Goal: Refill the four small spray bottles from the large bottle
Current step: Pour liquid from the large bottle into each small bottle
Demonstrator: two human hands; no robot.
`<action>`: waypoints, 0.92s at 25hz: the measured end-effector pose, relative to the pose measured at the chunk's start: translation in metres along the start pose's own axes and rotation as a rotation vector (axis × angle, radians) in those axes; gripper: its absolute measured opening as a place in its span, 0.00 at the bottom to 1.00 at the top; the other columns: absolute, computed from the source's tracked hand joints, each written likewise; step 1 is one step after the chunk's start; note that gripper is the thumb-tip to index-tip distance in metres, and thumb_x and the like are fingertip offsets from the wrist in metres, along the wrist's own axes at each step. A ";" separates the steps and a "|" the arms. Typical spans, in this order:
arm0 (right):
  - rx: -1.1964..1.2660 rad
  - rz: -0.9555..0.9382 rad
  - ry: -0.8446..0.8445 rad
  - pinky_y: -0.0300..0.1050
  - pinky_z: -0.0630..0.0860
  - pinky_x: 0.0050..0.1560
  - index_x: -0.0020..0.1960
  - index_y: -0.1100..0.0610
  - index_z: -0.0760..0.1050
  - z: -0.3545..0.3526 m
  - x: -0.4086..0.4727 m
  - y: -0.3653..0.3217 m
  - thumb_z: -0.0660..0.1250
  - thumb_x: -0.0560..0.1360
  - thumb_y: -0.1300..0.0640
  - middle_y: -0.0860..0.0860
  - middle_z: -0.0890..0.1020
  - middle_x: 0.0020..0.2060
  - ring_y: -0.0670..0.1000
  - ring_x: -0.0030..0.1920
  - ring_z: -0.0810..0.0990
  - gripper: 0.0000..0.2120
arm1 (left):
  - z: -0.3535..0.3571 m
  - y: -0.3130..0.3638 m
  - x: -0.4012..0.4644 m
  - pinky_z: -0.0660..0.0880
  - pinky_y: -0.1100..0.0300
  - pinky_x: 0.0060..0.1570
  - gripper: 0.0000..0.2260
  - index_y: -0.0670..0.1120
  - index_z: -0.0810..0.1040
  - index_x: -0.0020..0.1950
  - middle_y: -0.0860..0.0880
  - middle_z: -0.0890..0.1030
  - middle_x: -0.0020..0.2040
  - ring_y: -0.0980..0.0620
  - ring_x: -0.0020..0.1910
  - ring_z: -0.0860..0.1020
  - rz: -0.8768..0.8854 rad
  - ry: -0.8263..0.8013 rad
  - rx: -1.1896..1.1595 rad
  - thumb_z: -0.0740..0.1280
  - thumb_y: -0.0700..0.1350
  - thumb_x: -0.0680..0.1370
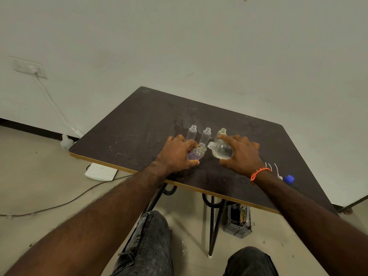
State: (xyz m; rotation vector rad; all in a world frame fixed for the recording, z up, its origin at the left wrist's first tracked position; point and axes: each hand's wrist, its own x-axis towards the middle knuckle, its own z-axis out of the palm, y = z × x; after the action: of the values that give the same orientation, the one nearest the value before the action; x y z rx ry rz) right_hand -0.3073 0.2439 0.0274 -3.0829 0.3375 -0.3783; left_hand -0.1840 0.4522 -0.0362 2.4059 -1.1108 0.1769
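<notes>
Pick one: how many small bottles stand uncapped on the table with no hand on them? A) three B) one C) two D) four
A: three open-necked small bottles stand in a row behind the hands, untouched, while the left hand holds the fourth small bottle tilted toward the large bottle, which the right hand tips toward it.

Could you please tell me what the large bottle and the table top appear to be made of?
Large bottle: clear, glossy, probably plastic; liquid shows through its wall. Table top: dark matte laminate board, it seems, scuffed, with a pale yellow edge band.
</notes>
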 end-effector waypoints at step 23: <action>0.762 0.364 0.113 0.49 0.76 0.63 0.72 0.52 0.66 0.043 -0.030 0.013 0.79 0.68 0.47 0.51 0.77 0.67 0.53 0.64 0.77 0.38 | 0.018 -0.012 -0.008 0.69 0.50 0.63 0.23 0.53 0.77 0.62 0.55 0.82 0.57 0.53 0.60 0.74 -0.129 0.088 -0.103 0.73 0.64 0.75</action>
State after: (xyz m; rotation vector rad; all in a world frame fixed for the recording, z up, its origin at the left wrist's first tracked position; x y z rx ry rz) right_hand -0.3280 0.2371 -0.0217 -2.2119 0.5805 -0.5156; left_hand -0.1820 0.4562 -0.0590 2.3451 -0.9011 0.1759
